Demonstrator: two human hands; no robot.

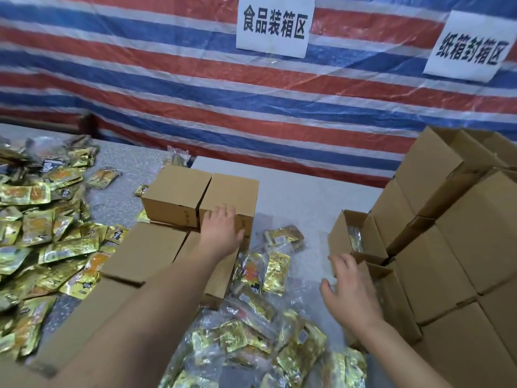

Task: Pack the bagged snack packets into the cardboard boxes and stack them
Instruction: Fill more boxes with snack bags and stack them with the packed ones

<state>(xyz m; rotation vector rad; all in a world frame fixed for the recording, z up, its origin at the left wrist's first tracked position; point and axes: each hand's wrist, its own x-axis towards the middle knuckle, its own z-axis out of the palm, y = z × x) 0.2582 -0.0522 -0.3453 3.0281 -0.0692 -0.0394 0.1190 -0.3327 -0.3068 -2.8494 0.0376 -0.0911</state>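
I had my left hand (222, 229) flat against the near face of a closed brown cardboard box (228, 201), fingers straight and pressed together, gripping nothing. That box sat tight beside a second closed brown box (173, 196); the two rested on a lower row of brown boxes (145, 253) near the middle of the grey speckled table (302, 197). My right hand (348, 289) hovered with fingers loosely spread, just beside an open brown cardboard box (349, 233) at the table's right edge, whether touching it I could not tell. I could see packets inside that box. Behind it rose a stack of closed brown boxes (447, 233) (I counted at least eight, the far ones blurred). The clear-bagged gold snack packets (251, 331) lay heaped at the near edge between my arms, too many to count. Loose gold foil packets (42, 233) covered the left edge. On the red, white and blue striped tarpaulin (167, 79) behind hung two white paper signs (275, 23).
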